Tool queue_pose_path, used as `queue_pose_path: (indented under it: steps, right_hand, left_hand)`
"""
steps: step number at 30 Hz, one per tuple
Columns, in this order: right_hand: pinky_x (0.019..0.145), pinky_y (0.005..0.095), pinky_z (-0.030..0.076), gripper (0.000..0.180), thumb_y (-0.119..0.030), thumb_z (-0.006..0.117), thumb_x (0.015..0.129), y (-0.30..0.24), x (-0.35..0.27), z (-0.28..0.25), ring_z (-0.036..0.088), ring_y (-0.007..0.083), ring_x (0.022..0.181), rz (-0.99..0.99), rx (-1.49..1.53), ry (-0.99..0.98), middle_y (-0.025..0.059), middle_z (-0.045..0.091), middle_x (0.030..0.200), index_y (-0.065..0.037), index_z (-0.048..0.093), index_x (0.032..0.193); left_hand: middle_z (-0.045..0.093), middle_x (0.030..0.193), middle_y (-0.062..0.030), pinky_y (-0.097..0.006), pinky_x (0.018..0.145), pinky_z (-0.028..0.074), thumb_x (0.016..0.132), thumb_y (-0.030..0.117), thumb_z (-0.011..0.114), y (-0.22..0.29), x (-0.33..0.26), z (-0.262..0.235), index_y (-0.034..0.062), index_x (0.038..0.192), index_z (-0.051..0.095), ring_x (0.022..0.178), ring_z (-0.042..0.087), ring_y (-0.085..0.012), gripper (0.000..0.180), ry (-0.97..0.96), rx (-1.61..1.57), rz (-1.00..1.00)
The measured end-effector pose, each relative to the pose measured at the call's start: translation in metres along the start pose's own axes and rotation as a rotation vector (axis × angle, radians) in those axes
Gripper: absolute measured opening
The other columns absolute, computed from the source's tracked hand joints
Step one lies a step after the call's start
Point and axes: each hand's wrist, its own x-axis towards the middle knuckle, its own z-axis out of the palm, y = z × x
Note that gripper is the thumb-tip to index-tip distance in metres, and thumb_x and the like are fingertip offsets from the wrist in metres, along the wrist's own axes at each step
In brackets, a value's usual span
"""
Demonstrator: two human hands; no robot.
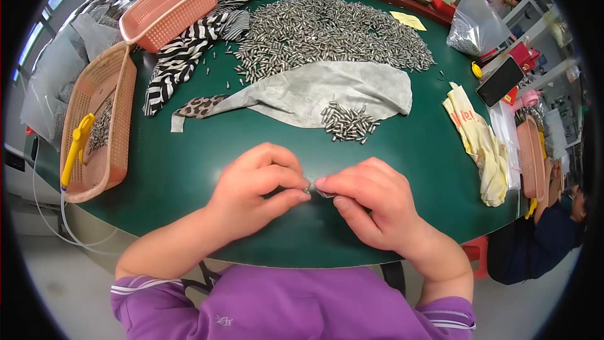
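Note:
Near the front of the green table, my left hand (261, 182) pinches a small metal part (306, 189) between thumb and forefinger. Close beside it, my right hand (371, 201) is closed on another small metal piece (325, 194), partly hidden under the fingers. The two hands are a short gap apart. Just beyond them lies a little heap of small silvery cylindrical metal parts (350, 121), partly on a grey cloth (302, 94). A far larger pile of the same parts (327, 31) spreads behind the cloth.
At the left stand a pink basket (167, 16) and a peach basket (119, 151) holding metal parts and a yellow air gun (78, 145). A striped cloth (182, 47) lies beside them. Pale yellow gloves (478, 141) and a black phone (500, 82) are on the right. Another person (535, 239) sits at far right.

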Motion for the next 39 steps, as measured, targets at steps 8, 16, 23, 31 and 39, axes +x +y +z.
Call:
queue_pose_path:
  steps: [8,16,23,31,39]
  right_hand:
    - [0.064,0.0329,0.049,0.03,-0.007,0.072,0.081,0.0044,-0.0025,0.0039,0.063,0.0209,0.074,-0.013,-0.018,-0.01,0.0009,0.07,0.089,-0.013,0.072,0.11]
    - [0.064,0.0333,0.05,0.03,-0.005,0.072,0.08,0.0054,-0.0008,0.005,0.063,0.0211,0.074,0.001,-0.042,-0.036,0.0017,0.07,0.09,-0.012,0.072,0.109]
    - [0.065,0.0331,0.05,0.029,-0.003,0.071,0.08,0.0033,0.0014,0.0053,0.065,0.0215,0.075,0.051,0.01,-0.077,0.0033,0.07,0.089,-0.01,0.072,0.109]
    - [0.069,0.0326,0.049,0.024,-0.001,0.07,0.081,-0.0013,0.0017,0.0054,0.066,0.0217,0.076,0.083,0.031,-0.06,0.0056,0.072,0.09,-0.007,0.073,0.105]
    - [0.068,0.0326,0.049,0.023,-0.002,0.071,0.082,-0.0021,0.0015,0.0049,0.065,0.0211,0.074,0.059,-0.011,-0.05,0.0052,0.071,0.089,-0.007,0.073,0.104]
  left_hand:
    - [0.064,0.093,-0.0026,-0.037,0.072,0.048,0.067,0.007,0.084,-0.0052,0.0034,-0.001,0.0093,0.082,0.067,0.088,0.063,-0.0242,0.022,0.027,0.134,0.116]
    - [0.063,0.09,-0.0009,-0.037,0.075,0.046,0.062,0.006,0.084,-0.0024,0.0053,-0.0022,0.0108,0.08,0.065,0.091,0.064,-0.0254,0.027,0.025,0.268,0.171]
    - [0.063,0.089,0.0001,-0.037,0.076,0.044,0.064,0.006,0.084,-0.0012,0.0036,-0.0019,0.0122,0.081,0.064,0.094,0.064,-0.0254,0.027,0.029,0.271,0.141]
    - [0.063,0.092,0.0009,-0.037,0.077,0.044,0.066,0.007,0.083,-0.0019,0.0025,-0.0016,0.0132,0.083,0.064,0.096,0.064,-0.0247,0.026,0.01,0.259,0.131]
    - [0.063,0.093,0.0006,-0.037,0.08,0.045,0.067,0.007,0.083,-0.0018,0.0022,-0.0005,0.013,0.083,0.064,0.098,0.064,-0.0251,0.026,0.0,0.246,0.111]
